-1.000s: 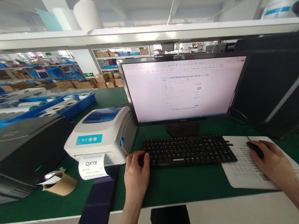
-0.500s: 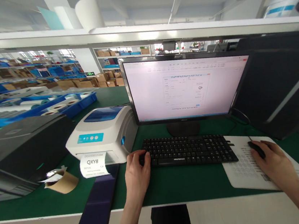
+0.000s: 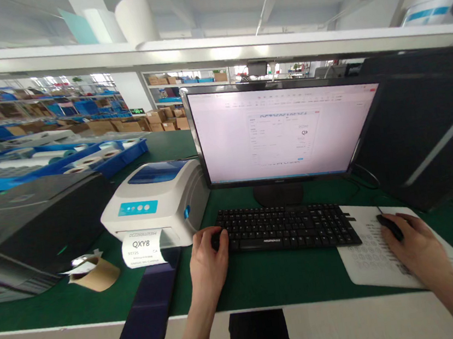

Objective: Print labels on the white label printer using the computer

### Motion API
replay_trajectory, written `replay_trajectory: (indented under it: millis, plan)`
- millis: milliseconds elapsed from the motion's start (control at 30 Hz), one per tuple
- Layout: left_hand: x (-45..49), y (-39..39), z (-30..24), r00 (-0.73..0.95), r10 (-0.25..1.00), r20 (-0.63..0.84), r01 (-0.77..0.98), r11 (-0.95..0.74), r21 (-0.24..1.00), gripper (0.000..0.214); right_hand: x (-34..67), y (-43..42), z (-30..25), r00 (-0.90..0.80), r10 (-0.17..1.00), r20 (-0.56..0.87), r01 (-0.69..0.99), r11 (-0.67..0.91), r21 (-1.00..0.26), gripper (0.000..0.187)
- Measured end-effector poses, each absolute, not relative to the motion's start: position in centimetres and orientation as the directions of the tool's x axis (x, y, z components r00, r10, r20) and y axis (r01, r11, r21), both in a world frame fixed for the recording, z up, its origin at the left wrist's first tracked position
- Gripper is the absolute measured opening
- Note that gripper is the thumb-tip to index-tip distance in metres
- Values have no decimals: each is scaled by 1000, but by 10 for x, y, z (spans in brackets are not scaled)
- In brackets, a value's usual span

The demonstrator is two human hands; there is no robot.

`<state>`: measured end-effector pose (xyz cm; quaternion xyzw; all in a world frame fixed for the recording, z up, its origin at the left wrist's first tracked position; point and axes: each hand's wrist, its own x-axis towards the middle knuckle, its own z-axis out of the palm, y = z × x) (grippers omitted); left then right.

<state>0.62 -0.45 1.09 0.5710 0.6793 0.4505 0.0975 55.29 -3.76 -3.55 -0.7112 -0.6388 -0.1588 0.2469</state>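
Head view: the left hand rests at the left end of a black keyboard, which lies along the middle of the green bench, set back from its front edge. Its fingers are curled with the thumb drawn near them, a dark shape between; whether that is the keyboard's corner or a separate piece, I cannot tell. Toward the bench's front right corner, the right hand lies over a black mouse, fingers loosely bent around it, on a pale printed mat that reaches the front edge. Behind the keyboard stands a monitor with a small window open on its screen. Left of the keyboard sits a white label printer, with a label marked QXY8 curling out of its front slot. Below the label, a dark flat slab juts over the bench's front edge. Further left, a brown cardboard ring lies beside a large black machine.
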Motion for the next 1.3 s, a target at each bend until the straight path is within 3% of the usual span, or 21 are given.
replay_trajectory:
  millis: [767, 1300]
  plan:
    - [5, -4, 10, -336, 865, 372, 681, -50, 730, 40, 550, -37, -31, 183, 806, 562, 978, -92, -186, 64]
    - [6, -4, 9, -329, 856, 399, 694, -68, 717, 38, 552, -36, -34, 107, 837, 537, 990, -36, -140, 61]
